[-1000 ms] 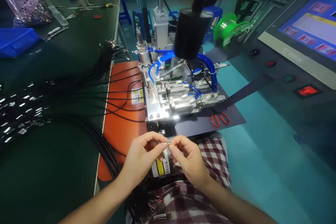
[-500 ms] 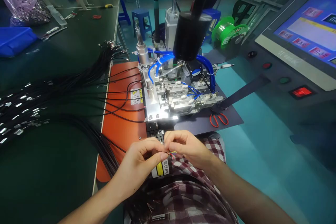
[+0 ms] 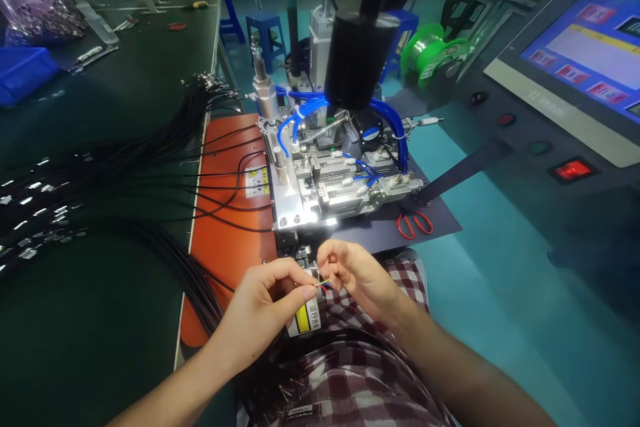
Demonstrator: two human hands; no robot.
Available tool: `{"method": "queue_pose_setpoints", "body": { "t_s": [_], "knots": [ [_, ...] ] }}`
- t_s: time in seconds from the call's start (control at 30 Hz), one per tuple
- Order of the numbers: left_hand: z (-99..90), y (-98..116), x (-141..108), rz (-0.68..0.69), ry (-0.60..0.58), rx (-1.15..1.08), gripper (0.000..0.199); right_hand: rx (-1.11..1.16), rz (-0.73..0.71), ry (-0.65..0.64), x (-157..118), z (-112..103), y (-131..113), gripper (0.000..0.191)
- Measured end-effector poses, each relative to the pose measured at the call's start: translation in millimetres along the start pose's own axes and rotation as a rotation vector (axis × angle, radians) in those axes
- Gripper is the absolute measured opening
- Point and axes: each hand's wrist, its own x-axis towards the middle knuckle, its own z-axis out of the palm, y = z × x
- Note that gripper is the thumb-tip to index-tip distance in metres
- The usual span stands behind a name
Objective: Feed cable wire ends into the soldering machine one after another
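My left hand [image 3: 275, 293] pinches the end of a thin cable between thumb and forefinger. Fine coloured wires [image 3: 323, 283], among them yellow-green, red and blue, fan out from that pinch to the right. My right hand [image 3: 353, 277] is closed at their tips, its fingers curled and its thumb against them; exactly which strands it grips is partly hidden. Just beyond both hands stands a bench machine [image 3: 320, 193] with metal slides and blue air tubes. Below the fingers is a white and yellow label [image 3: 306, 317].
Black cables [image 3: 145, 147] in bundles lie across the dark table [image 3: 100, 320] and orange plate [image 3: 220, 173] at left. Red-handled scissors [image 3: 415, 225] rest on the machine's right side. A control panel with screen [image 3: 585, 73] stands at right, a green spool [image 3: 427, 57] behind.
My right hand has drawn slightly up and away from my left fingertips, its fingers more curled, so the wires show more. The left hand keeps its pinch. The view has shifted slightly.
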Motion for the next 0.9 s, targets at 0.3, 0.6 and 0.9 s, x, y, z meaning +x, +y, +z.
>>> {"method": "queue_pose_setpoints", "body": {
  "t_s": [0.3,0.6,0.9],
  "knots": [
    [2.3,-4.7,3.4,-0.044,0.055,-0.164,0.019,-0.191,-0.104,0.095,-10.8,4.9,11.5,0.021],
    [1.1,-15.5,5.2,-0.133,0.041,-0.233,0.021,-0.332,-0.173,0.142,-9.6,12.7,18.3,0.02],
    [1.4,-11.7,5.3,-0.191,0.032,-0.22,0.022,-0.176,-0.186,0.112,-2.7,3.1,12.5,0.018]
  ]
}}
